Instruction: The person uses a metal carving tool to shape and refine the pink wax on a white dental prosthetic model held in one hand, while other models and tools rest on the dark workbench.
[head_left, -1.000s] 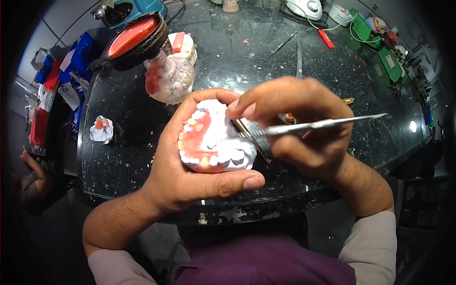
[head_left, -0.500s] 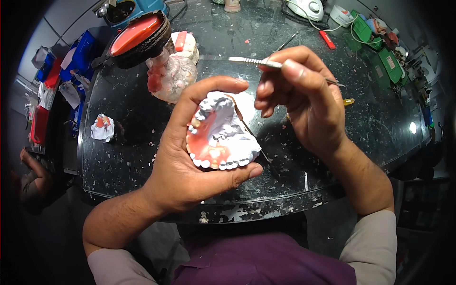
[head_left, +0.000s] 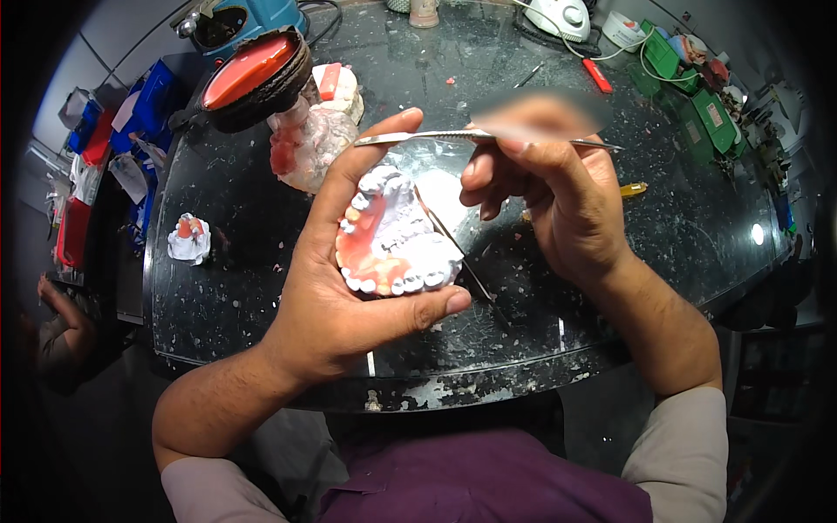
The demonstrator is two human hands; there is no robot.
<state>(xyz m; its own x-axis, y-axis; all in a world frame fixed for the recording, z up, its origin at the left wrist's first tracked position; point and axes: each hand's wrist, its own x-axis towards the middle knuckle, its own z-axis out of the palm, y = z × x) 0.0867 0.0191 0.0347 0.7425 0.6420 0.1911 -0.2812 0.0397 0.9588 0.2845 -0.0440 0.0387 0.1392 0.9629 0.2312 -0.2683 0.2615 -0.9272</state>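
Observation:
A white plaster dental model [head_left: 403, 218], carrying pink wax and a row of white teeth, is gripped in my left hand [head_left: 318, 305]. The thumb lies along its front edge, and the index finger reaches up past its far side. My right hand [head_left: 562, 196] pinches a slim metal wax carver [head_left: 436, 135] between thumb and fingers. The carver lies almost level above the model, apart from it, its flat end at my left index finger; whether they touch I cannot tell. A thin dark-tipped tool [head_left: 471, 275] lies on the table behind the model.
On the black table [head_left: 261, 327], a dark pan of red wax [head_left: 253, 74] stands over a wax-smeared plaster lump [head_left: 305, 148]. A small model [head_left: 188, 240] sits left. A red-handled tool [head_left: 597, 76] and green boxes [head_left: 715, 122] are far right. Another person's arm [head_left: 65, 318] shows at left.
The carver has come down, and its flat end is now at my left index finger, which has straightened. The dental model has shifted slightly left and up, still in my left hand.

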